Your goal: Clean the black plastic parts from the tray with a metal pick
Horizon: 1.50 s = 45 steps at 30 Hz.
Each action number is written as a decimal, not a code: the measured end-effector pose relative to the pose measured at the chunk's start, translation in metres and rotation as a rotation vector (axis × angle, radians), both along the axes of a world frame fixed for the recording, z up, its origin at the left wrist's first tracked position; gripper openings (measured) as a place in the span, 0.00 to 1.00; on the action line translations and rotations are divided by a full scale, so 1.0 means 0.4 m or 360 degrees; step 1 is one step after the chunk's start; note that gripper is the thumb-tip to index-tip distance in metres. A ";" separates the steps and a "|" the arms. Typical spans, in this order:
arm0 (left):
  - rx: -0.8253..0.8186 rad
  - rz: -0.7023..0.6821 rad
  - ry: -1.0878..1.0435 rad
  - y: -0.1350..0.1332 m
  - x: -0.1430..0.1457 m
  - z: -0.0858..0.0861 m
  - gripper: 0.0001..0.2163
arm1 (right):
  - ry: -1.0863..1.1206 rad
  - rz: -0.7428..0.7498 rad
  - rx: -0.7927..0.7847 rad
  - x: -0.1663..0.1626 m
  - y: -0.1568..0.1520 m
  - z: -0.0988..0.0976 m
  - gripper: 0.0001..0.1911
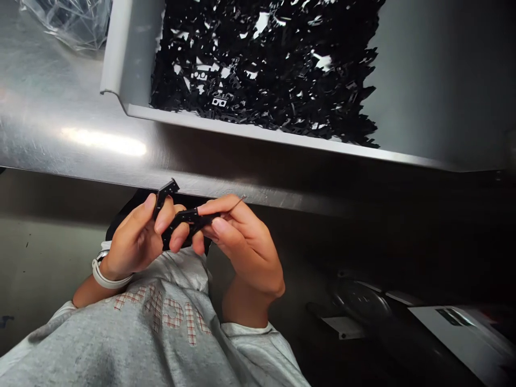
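Observation:
In front of my body, just off the table's near edge, both hands are close together. My left hand [139, 234] pinches a small black plastic part [166, 194] between thumb and forefinger. More black plastic parts [187, 216] lie between its other fingers and reach toward the right hand. My right hand [242, 236] is closed, thumb against forefinger, on a slim dark piece [207, 219]. A thin pointed end [243, 198] sticks out past the right forefinger; whether it belongs to that same piece I cannot tell.
A white tray [262, 133] with a heap of black plastic parts [282, 70] stands on the metal table [60, 118]. A clear plastic bag [76, 21] lies at the upper left. Lower right, in shadow, are a dark round object [358, 303] and a pale flat panel [451, 338].

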<state>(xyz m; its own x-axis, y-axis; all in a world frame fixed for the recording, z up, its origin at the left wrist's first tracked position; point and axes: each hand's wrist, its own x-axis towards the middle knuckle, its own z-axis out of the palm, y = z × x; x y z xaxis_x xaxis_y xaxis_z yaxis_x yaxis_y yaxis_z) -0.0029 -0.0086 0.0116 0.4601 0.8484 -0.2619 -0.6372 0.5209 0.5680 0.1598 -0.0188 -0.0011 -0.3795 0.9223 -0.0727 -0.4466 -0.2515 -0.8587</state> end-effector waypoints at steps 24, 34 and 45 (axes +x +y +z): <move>-0.0199 0.0034 0.0027 -0.007 0.014 0.001 0.15 | 0.0123 -0.0070 -0.0146 0.011 0.011 -0.027 0.03; 0.0186 0.0335 0.0480 -0.039 0.024 -0.016 0.16 | -0.0403 -0.0281 -0.0064 -0.012 -0.019 -0.010 0.20; 0.0106 0.0318 0.0515 -0.045 0.010 -0.019 0.15 | -0.0500 -0.0448 0.0010 -0.021 -0.024 -0.014 0.14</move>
<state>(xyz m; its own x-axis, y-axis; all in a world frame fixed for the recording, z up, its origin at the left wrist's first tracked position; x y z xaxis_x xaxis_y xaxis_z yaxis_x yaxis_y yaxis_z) 0.0012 -0.0267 0.0040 0.1867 0.9329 -0.3079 -0.5046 0.3599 0.7848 0.1512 -0.0282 -0.0067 -0.0730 0.9876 -0.1388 -0.2131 -0.1514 -0.9652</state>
